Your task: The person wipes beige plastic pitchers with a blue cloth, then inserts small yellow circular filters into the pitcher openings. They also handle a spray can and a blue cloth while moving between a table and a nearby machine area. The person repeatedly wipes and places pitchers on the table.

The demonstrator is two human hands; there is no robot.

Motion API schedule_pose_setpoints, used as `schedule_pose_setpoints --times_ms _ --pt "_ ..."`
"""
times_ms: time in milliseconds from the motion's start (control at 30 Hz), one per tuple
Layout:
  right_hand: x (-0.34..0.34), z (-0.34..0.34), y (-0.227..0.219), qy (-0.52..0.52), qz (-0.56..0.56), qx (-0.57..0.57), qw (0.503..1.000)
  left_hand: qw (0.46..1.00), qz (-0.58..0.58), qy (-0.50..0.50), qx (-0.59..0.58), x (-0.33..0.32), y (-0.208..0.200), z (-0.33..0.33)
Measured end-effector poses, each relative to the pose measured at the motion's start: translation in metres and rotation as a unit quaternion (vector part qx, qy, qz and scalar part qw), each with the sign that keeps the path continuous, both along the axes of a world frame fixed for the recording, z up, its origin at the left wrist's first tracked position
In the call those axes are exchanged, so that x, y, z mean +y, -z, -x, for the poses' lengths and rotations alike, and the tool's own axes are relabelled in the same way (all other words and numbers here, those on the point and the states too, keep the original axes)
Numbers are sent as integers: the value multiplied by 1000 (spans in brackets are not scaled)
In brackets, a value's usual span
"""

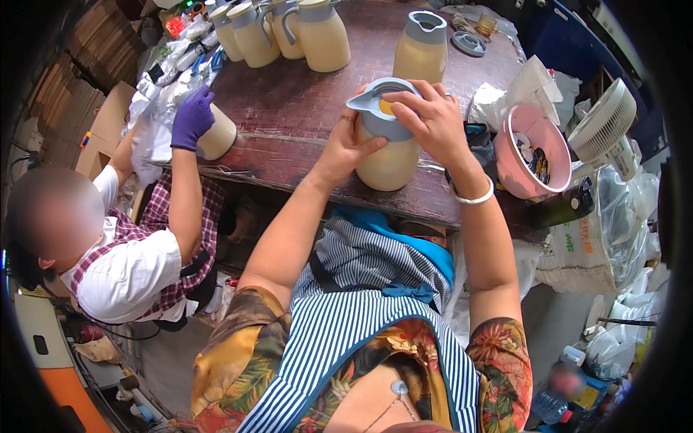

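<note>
A cream vacuum jug (pixel 390 162) with a grey collar and pointed spout stands upright near the table's front edge. Wrapped round its left side just below the collar is my left hand (pixel 348 146), thumb across the front. My right hand (pixel 437 119) is on top, its bent fingers at the grey lid (pixel 393 94) in the mouth. A small yellow patch shows beside those fingertips; its kind is unclear. Right behind stands another cream jug (pixel 421 54), its mouth uncovered. A loose grey lid (pixel 469 43) lies to its right on the table.
Several finished-looking cream jugs (pixel 325 40) stand at the back left of the dark red table (pixel 281 130). At left, a co-worker's purple-gloved hand (pixel 193 119) touches another jug (pixel 218 137). A pink bucket (pixel 516 169), a fan (pixel 606 119) and a dark bottle (pixel 563 206) are on the right.
</note>
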State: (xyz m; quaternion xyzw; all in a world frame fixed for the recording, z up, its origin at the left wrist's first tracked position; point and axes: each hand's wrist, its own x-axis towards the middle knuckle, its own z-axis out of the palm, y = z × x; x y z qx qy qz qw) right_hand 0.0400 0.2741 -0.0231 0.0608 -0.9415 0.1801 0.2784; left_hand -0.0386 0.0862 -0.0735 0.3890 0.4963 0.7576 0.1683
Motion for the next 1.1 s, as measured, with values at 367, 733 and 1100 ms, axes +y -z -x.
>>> schedule_pose_setpoints --times_ms 367,733,1100 --pt "-4 -4 3 -32 42 64 997 995 -18 -75 59 14 13 10" --pt "-7 -9 -2 -48 13 28 998 996 17 -14 91 -2 15 27" --pt "2 -10 1 -69 51 -14 996 997 -16 -53 59 8 12 17"
